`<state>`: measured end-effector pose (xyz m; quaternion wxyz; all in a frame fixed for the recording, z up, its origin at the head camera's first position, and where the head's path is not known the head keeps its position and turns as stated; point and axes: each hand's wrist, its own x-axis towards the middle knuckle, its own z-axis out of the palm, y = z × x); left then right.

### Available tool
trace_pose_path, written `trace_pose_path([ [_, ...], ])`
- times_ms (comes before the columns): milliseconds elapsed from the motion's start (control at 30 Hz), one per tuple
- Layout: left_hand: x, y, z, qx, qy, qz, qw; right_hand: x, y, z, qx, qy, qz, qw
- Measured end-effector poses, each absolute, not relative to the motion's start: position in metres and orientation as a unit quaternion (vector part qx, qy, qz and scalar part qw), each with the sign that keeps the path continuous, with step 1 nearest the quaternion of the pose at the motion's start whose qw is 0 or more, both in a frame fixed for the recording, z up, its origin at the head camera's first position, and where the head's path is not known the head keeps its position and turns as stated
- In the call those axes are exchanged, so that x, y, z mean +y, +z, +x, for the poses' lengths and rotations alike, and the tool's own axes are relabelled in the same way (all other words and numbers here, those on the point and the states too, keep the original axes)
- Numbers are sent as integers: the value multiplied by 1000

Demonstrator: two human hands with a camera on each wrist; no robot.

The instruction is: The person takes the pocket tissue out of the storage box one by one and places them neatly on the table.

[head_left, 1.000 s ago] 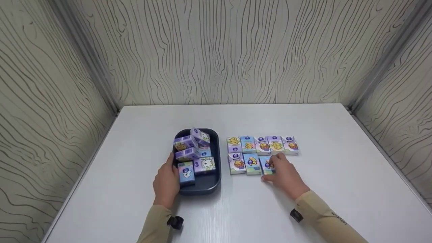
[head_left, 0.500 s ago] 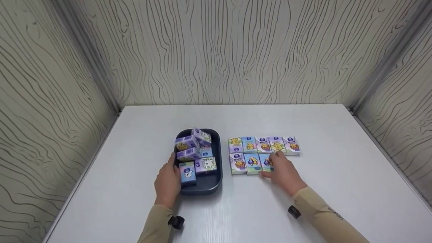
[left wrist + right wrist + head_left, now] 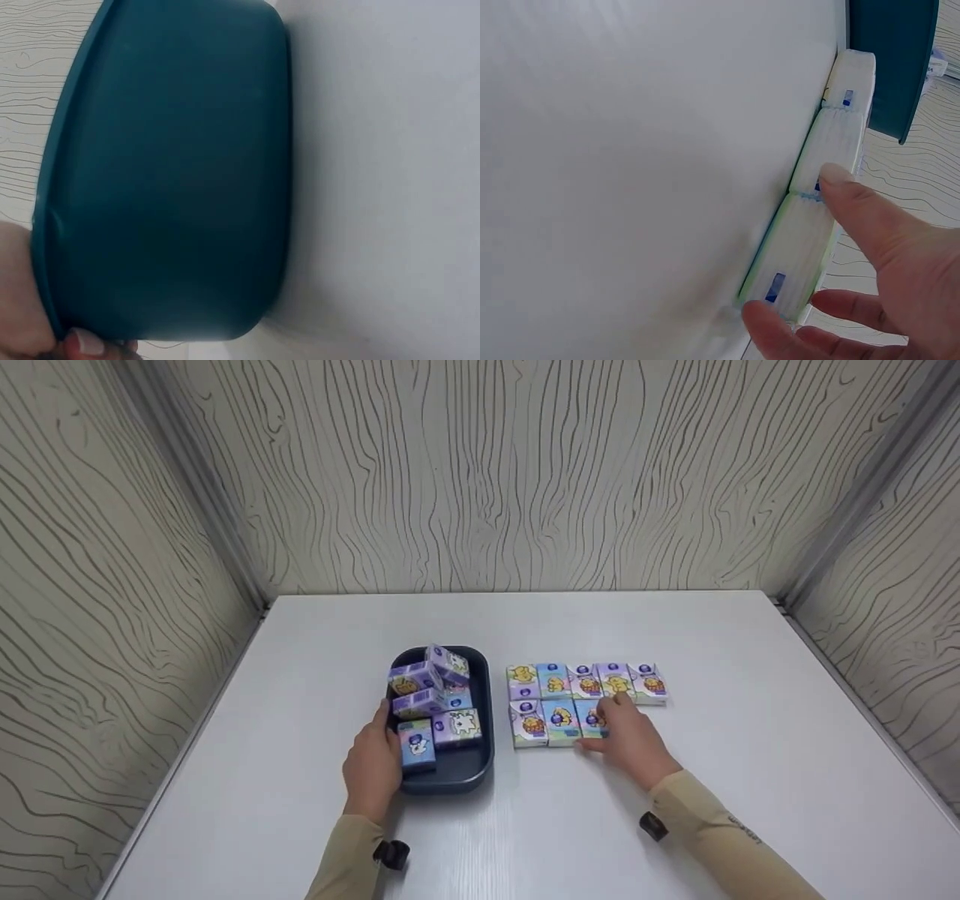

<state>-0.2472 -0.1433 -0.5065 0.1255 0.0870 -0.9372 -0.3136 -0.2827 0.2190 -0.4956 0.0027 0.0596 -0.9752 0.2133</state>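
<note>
A dark blue-green tray point(image 3: 450, 780) holds several small cartoon-printed tissue packs point(image 3: 456, 727) in a loose pile. My left hand point(image 3: 373, 769) grips its left rim; the left wrist view shows a fingertip point(image 3: 91, 343) over the edge of the tray wall point(image 3: 172, 165). To the right lie two rows of similar packs, laid flat side by side. On the third pack point(image 3: 590, 720) of the front row rests my right hand point(image 3: 634, 742), fingers extended. In the right wrist view its thumb point(image 3: 870, 214) touches the neighbouring pack point(image 3: 829, 146) and a finger touches the end pack's point(image 3: 795, 244) outer edge.
The back row point(image 3: 585, 682) of packs abuts the front row. A white table point(image 3: 480, 855) carries everything, with wood-grain panels point(image 3: 487, 480) behind and on both sides. Dark wrist cameras point(image 3: 391, 855) hang from both sleeves.
My right hand has shifted slightly left, and the third front pack now sits flush against its neighbour. The left hand and tray keep their place, apart from a slight view shift.
</note>
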Motion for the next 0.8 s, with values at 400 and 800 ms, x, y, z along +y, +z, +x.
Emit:
trace_pose_path([
  [400,-145,-509,-250,-936,-318,86,125,191,-459,-291,-974,208,90,-17],
  [800,-144,-509,-250,-934,-323,83,128,105,-436,-318,-959,211,188,7],
])
